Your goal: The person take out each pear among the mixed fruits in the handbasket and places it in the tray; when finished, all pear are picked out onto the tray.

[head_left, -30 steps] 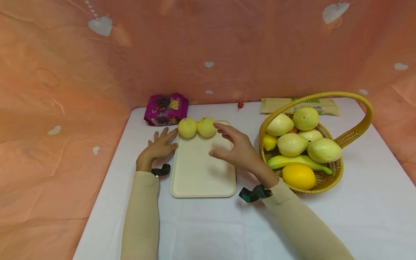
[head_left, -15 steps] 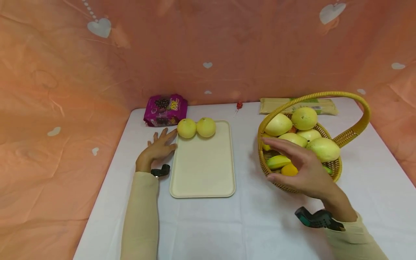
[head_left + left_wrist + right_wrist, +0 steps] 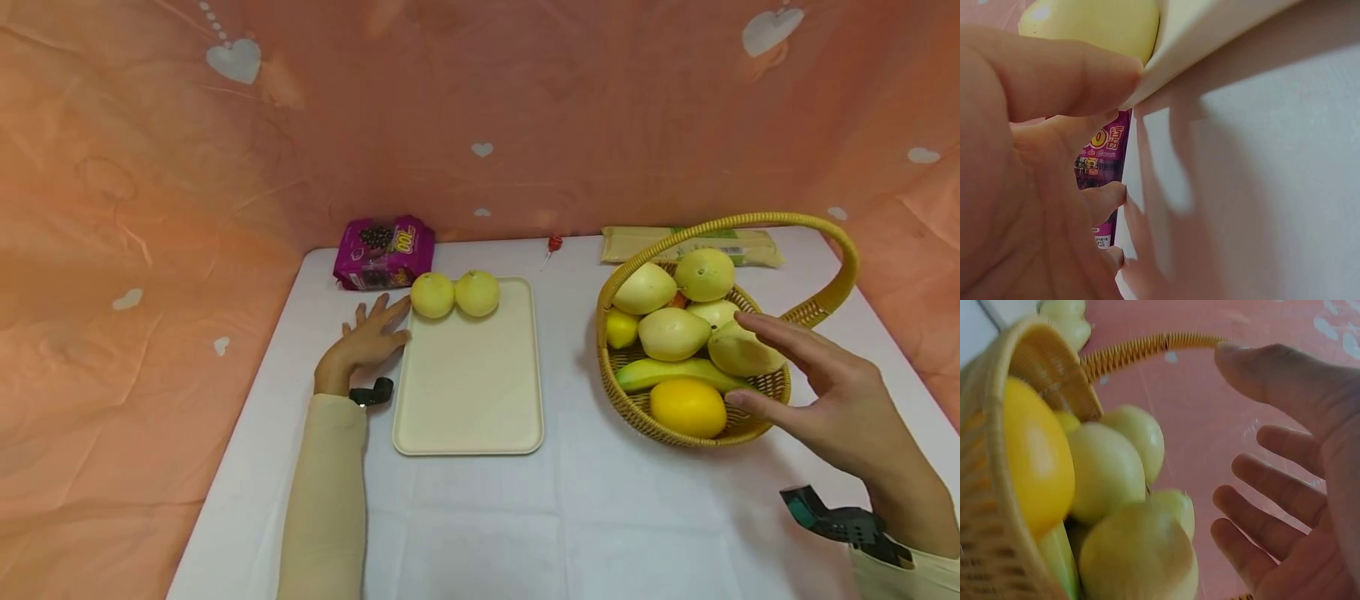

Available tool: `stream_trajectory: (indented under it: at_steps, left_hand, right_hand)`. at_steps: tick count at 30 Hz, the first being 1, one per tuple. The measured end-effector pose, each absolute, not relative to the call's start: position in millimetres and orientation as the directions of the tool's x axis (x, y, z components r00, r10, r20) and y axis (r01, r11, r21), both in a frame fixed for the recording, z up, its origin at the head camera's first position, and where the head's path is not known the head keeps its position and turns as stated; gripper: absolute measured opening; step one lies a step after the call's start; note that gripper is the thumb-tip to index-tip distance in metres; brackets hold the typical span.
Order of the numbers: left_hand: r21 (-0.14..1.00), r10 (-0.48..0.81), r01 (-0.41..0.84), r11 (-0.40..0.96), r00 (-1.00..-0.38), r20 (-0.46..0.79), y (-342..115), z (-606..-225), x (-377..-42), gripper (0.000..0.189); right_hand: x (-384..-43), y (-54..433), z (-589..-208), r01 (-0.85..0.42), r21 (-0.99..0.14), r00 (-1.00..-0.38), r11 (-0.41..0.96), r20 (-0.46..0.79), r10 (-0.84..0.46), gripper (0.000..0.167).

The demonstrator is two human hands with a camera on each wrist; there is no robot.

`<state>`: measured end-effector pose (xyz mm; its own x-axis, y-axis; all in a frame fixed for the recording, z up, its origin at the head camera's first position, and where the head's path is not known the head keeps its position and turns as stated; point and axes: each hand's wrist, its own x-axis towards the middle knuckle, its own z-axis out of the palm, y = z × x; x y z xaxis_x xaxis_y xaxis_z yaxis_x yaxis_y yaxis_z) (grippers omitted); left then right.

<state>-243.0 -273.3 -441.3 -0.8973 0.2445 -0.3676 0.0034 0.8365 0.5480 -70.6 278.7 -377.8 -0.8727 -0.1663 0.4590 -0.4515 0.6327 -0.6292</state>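
Note:
Two round yellow-green melons sit side by side at the back left of a cream tray. My left hand rests with spread fingers at the tray's left edge; in the left wrist view its thumb touches the rim. My right hand hovers at the right side of a wicker basket, fingers spread and holding nothing. Nearest to it is a pale melon, partly hidden by the fingers. The basket also holds several other pale melons, a yellow melon, a green banana and a lemon.
The basket's tall handle arches over the fruit. Behind the tray's left corner lies a purple snack bag. A red lollipop lies at the back, left of a long beige packet. An orange cloth hangs behind the table.
My right hand has moved from above the tray, across the basket, to the basket's right side. My left hand has stayed at the tray edge, and both melons on the tray are unmoved.

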Motion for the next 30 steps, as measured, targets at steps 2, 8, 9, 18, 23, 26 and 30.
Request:
stream_trajectory:
  at_steps: [2,8,9,18,23,26,30]
  left_hand:
    - [0.549,0.245,0.005,0.836,-0.898,-0.365,-273.3,-441.4,-243.3,0.075]
    - [0.545,0.239,0.003,0.838,-0.900,-0.363,-273.6,-442.2,-243.5,0.075]
    - [0.545,0.238,0.002,0.838,-0.900,-0.364,-273.4,-442.1,-243.4,0.075]
    - [0.543,0.243,0.005,0.840,-0.898,-0.368,-272.5,-441.7,-244.3,0.074]
    - [0.541,0.237,0.003,0.841,-0.901,-0.364,-272.7,-443.1,-244.3,0.074]
    - [0.540,0.237,0.003,0.842,-0.900,-0.365,-272.9,-443.0,-243.6,0.074]
    - [0.553,0.244,0.004,0.833,-0.900,-0.362,-273.9,-442.4,-243.1,0.075]
  right_hand:
    - [-71.2,282.6,-379.3,-0.434,-0.613,-0.875,0.660,0.461,-0.148,0.097]
    - [-75.7,291.2,-385.3,-0.431,-0.556,-0.865,0.711,0.478,-0.150,0.097]
    - [-76.8,292.4,-386.3,-0.423,-0.545,-0.866,0.724,0.477,-0.148,0.096]
    - [-83.8,303.0,-396.5,-0.288,-0.494,-0.928,0.820,0.356,-0.111,0.087]
    - [-90.7,304.9,-399.2,-0.284,-0.438,-0.935,0.853,0.324,-0.145,0.085]
    - [-94.3,302.6,-399.7,-0.268,-0.420,-0.948,0.867,0.275,-0.160,0.086]
    - [-96.8,297.1,-400.9,-0.252,-0.399,-0.958,0.882,0.229,-0.170,0.085]
